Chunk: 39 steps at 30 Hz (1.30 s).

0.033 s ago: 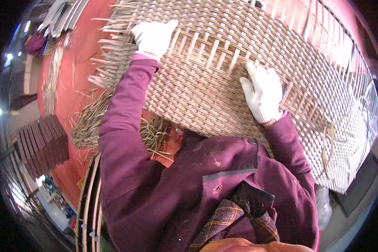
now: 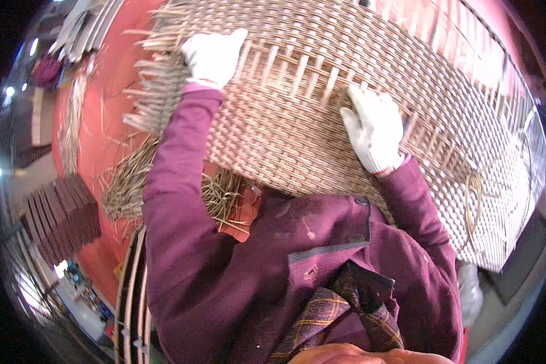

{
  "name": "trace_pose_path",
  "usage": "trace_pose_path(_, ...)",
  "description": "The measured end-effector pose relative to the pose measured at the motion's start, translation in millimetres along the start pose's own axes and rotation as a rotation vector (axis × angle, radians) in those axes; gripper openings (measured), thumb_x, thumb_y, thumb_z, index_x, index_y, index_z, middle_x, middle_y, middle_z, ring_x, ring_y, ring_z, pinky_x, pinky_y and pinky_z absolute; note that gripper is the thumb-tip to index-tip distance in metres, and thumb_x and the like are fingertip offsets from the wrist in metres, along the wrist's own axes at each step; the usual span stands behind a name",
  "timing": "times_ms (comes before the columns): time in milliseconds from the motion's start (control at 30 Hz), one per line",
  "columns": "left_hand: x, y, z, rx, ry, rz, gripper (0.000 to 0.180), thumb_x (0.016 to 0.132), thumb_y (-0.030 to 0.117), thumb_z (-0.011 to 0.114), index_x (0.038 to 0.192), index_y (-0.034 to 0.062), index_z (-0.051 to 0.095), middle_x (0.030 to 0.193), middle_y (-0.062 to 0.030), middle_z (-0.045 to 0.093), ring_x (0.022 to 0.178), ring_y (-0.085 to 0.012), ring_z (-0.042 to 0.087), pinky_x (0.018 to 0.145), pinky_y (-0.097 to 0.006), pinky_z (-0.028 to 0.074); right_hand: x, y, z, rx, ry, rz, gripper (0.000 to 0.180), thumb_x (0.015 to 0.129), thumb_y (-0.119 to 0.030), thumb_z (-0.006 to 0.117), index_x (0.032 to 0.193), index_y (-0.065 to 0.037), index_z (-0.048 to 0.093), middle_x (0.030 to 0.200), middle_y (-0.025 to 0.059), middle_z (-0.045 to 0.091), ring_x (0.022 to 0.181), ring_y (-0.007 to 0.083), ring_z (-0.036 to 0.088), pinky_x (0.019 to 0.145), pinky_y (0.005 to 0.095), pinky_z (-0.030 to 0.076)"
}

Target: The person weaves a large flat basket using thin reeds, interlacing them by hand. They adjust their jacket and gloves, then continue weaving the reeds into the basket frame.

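Observation:
A large panel of woven brown and tan strips (image 2: pixel 273 121) lies in front of me, with a slanting gap across it where bare upright strips (image 2: pixel 299 73) show. My left hand (image 2: pixel 212 57), in a white glove, is closed at the left end of this gap, its thumb stuck out to the right. Its fingertips are hidden against the weave. Farther right, my right hand (image 2: pixel 375 127), also gloved in white, grips the panel at the gap with bent fingers, the thumb apart on the near side. Loose strip ends (image 2: pixel 141 103) fray out along the panel's left edge.
A bundle of loose strips (image 2: pixel 130 188) lies on the red surface (image 2: pixel 97 242) at left. Beyond it stands a stack of dark brown slabs (image 2: pixel 64 215). A coil of pale strip (image 2: pixel 472 206) rests on the panel's right part, above a clear plastic bag (image 2: pixel 469 294).
Both hands sit slightly farther left in the picture, with the panel shifted the same way. Their hold looks the same.

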<state>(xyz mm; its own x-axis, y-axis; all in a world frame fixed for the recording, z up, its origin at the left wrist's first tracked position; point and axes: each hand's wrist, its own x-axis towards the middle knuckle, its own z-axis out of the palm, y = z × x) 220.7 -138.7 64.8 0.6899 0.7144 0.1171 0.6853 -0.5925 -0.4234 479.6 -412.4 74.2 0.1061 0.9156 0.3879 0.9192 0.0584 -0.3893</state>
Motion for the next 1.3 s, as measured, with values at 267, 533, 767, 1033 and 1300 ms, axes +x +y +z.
trace_pose_path(267, -34, 32, -56, -0.452, 0.443, 0.098, 0.022, 0.092, 0.033, 0.08, 0.088, 0.0121, 0.074, 0.085, -0.0049, 0.068, 0.088, -0.0281, 0.064, 0.086, -0.045, 0.048, 1, 6, 4, 0.146, 0.067, 0.053, 0.043, 0.088, -0.025, 0.079, 0.127, -0.008, 0.069, 0.108, 0.0108, 0.073, 0.092, 0.0342, 0.063, 0.085, 0.0468, 0.052)
trace_pose_path(533, 6, 104, -49, -0.807, 0.231, 0.24, 0.016, 0.091, 0.016, 0.08, 0.091, 0.0059, 0.068, 0.094, -0.0105, 0.066, 0.084, -0.0308, 0.066, 0.079, -0.04, 0.054, -11, 13, 4, 0.251, 0.164, 0.121, 0.038, 0.087, -0.033, 0.077, 0.116, -0.01, 0.071, 0.099, 0.0111, 0.072, 0.089, 0.0352, 0.063, 0.085, 0.0476, 0.052)
trace_pose_path(767, 12, 89, -90, -1.077, -0.045, 0.075, 0.011, 0.091, 0.009, 0.08, 0.1, 0.0042, 0.074, 0.098, -0.0102, 0.072, 0.087, -0.0233, 0.069, 0.083, -0.035, 0.055, -64, 23, -52, 0.165, 0.435, 0.021, 0.039, 0.084, -0.016, 0.08, 0.121, -0.008, 0.07, 0.104, 0.0122, 0.07, 0.1, 0.0357, 0.067, 0.089, 0.047, 0.053)
trace_pose_path(1033, 8, 217, -145, -1.144, 0.363, 0.564, 0.013, 0.087, 0.003, 0.082, 0.099, 0.0029, 0.077, 0.097, -0.012, 0.075, 0.094, -0.0293, 0.073, 0.087, -0.04, 0.058, -135, 109, -93, -0.292, 0.311, 0.273, 0.028, 0.087, -0.011, 0.075, 0.115, -0.009, 0.073, 0.106, 0.0078, 0.067, 0.102, 0.032, 0.061, 0.092, 0.0449, 0.048)
trace_pose_path(1300, -15, 306, -180, -0.787, 0.251, 0.808, 0.034, 0.093, 0.045, 0.074, 0.106, 0.013, 0.071, 0.095, -0.0052, 0.067, 0.089, -0.0276, 0.064, 0.085, -0.046, 0.046, -156, 94, -107, -0.286, 0.175, 0.229, 0.038, 0.088, -0.018, 0.078, 0.124, -0.012, 0.071, 0.107, 0.0052, 0.07, 0.108, 0.0302, 0.062, 0.1, 0.0504, 0.046)
